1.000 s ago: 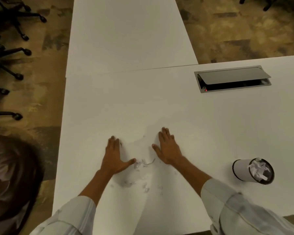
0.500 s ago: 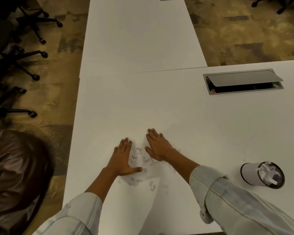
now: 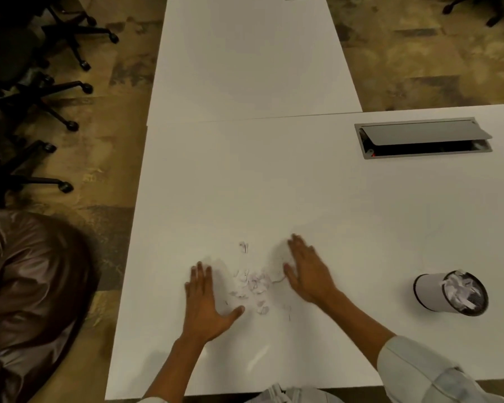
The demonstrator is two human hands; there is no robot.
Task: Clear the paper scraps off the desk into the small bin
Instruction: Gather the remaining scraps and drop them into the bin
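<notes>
A small heap of white paper scraps (image 3: 252,283) lies on the white desk (image 3: 274,184) between my two hands. My left hand (image 3: 205,301) rests flat on the desk left of the heap, fingers apart, thumb pointing toward the scraps. My right hand (image 3: 307,269) lies flat on the right side of the heap, fingers spread, holding nothing. One stray scrap (image 3: 243,246) sits a little beyond the heap. The small bin (image 3: 451,292), white outside and dark inside, stands to the far right with crumpled paper in it.
A grey cable hatch (image 3: 424,138) with its lid ajar is set in the desk at the back right. A second white table (image 3: 250,53) adjoins beyond. Black office chairs (image 3: 26,82) stand on the left floor. A person's dark hair (image 3: 32,286) shows at lower left.
My hands had closed in and pushed the scraps together; now they have spread apart again, leaving the gathered heap bare between them. The view has shifted left.
</notes>
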